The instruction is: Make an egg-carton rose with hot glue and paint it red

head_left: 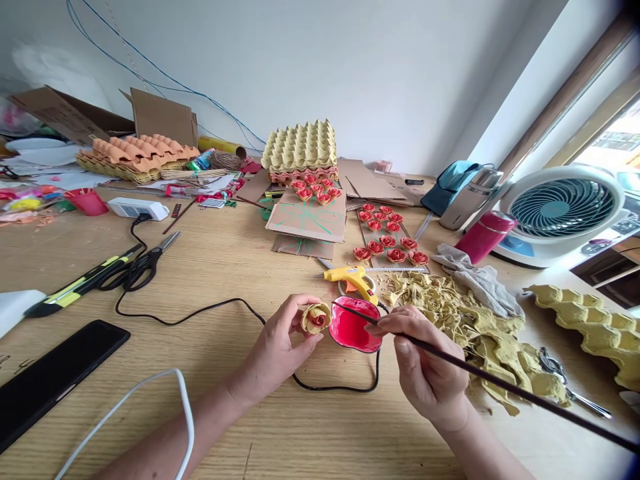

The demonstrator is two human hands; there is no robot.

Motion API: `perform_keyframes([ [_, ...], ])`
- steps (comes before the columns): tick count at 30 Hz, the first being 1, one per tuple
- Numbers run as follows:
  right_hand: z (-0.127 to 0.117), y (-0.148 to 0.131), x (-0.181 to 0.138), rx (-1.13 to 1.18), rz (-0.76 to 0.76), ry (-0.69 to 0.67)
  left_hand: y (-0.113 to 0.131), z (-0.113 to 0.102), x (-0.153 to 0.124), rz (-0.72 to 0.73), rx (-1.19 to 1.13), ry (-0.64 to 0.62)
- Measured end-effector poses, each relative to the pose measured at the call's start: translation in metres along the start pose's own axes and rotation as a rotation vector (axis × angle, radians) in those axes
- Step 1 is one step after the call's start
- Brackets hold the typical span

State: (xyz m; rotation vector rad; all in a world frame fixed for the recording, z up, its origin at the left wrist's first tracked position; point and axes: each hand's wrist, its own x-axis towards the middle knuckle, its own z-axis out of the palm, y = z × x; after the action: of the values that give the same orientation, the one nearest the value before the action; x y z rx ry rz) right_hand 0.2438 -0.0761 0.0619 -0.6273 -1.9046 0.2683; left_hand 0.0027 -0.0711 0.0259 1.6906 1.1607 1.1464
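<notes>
My left hand (pixel 280 343) is closed on a small yellow cardboard rose (pixel 316 318) with some red paint at its centre, held just above the table. My right hand (pixel 425 363) pinches a long thin dark brush (pixel 500 383) whose tip reaches into a small cup of red paint (pixel 353 327) standing between the two hands. The brush handle runs off to the lower right.
Behind the cup lies a yellow glue gun (pixel 350 277) with a black cord looping over the table. Painted red roses (pixel 387 237) sit on cardboard. Egg-tray scraps (pixel 465 320), a grey rag, scissors (pixel 143 267), a black phone (pixel 50 377), a fan (pixel 560 213) and egg trays (pixel 300 147) surround.
</notes>
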Motion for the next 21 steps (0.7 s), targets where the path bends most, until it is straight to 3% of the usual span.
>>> perform_keyframes([
  [14, 0.003, -0.015, 0.022, -0.054, -0.119, -0.164, 0.007, 0.001, -0.002, 0.176, 0.207, -0.072],
  [21, 0.004, -0.013, 0.021, -0.075, -0.137, -0.209, 0.007, 0.001, -0.001, 0.185, 0.214, -0.082],
])
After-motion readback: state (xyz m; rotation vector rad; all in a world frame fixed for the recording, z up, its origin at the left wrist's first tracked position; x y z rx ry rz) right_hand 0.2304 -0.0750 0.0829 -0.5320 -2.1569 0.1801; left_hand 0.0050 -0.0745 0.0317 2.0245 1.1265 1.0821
